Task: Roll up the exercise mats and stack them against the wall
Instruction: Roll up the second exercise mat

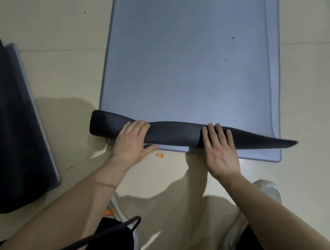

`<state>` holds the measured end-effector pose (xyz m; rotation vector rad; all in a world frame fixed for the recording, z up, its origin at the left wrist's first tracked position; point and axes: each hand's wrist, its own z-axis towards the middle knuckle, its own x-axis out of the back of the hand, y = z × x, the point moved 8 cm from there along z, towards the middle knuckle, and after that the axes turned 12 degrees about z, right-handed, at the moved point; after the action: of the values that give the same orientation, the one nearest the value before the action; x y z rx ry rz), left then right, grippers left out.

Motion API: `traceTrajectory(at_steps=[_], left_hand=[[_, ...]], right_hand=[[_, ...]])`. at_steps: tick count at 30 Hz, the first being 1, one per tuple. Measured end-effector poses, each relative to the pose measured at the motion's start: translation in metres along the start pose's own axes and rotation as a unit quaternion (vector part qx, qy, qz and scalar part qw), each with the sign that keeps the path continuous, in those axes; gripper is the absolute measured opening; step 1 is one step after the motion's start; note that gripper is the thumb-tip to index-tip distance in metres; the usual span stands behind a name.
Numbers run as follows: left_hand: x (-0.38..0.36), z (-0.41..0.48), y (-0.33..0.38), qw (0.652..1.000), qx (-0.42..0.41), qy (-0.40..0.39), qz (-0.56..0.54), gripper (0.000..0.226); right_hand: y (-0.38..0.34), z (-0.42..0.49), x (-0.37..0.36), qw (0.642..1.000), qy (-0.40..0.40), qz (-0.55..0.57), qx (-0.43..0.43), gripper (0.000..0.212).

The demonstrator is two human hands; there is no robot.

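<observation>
A blue-grey exercise mat lies flat on the floor, stretching away from me. Its near end is folded over into a short roll that shows the dark underside. The roll is fuller at the left end and flattens to a thin edge at the right. My left hand grips the roll left of centre, with its fingers over the top and its thumb underneath. Right of centre, my right hand presses on the roll with the fingers spread flat. Another mat, dark with a blue-grey edge, lies at the left.
The floor is pale tile. A small orange scrap lies just in front of the mat's near edge. My two shoes and dark trouser legs are at the bottom, with a black cable looping over my left knee.
</observation>
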<state>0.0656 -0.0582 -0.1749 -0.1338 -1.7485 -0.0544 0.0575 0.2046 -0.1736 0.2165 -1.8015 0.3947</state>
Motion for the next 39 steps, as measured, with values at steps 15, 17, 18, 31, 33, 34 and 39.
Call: traceTrajectory(at_steps=[15,17,18,31,33,34,39], left_hand=[[0.023,0.044,-0.016,0.974,0.008,-0.226,0.009,0.046],[0.02,0.064,-0.022,0.976,0.042,-0.207,0.058,0.051],[0.022,0.073,-0.023,0.978,0.07,-0.175,0.088,0.051],[0.016,0.057,0.006,0.996,0.0,0.092,-0.003,0.084],[0.012,0.061,0.003,0.995,-0.021,0.082,0.044,0.092],[0.017,0.068,-0.001,0.995,-0.025,0.086,0.045,0.089],[0.038,0.098,-0.013,0.995,-0.061,-0.081,-0.013,0.073]], right_hand=[[0.028,0.073,0.04,0.968,-0.209,0.138,-0.006,0.054],[0.038,0.092,0.046,0.981,-0.167,0.09,-0.047,0.059],[0.04,0.097,0.051,0.989,-0.119,0.054,-0.066,0.061],[0.019,0.103,0.032,0.997,0.013,0.026,0.067,0.099],[0.021,0.113,0.037,0.996,0.0,0.035,0.08,0.096],[0.024,0.118,0.039,0.996,-0.009,0.036,0.08,0.095],[0.03,0.138,0.057,0.996,-0.066,0.049,0.045,0.083]])
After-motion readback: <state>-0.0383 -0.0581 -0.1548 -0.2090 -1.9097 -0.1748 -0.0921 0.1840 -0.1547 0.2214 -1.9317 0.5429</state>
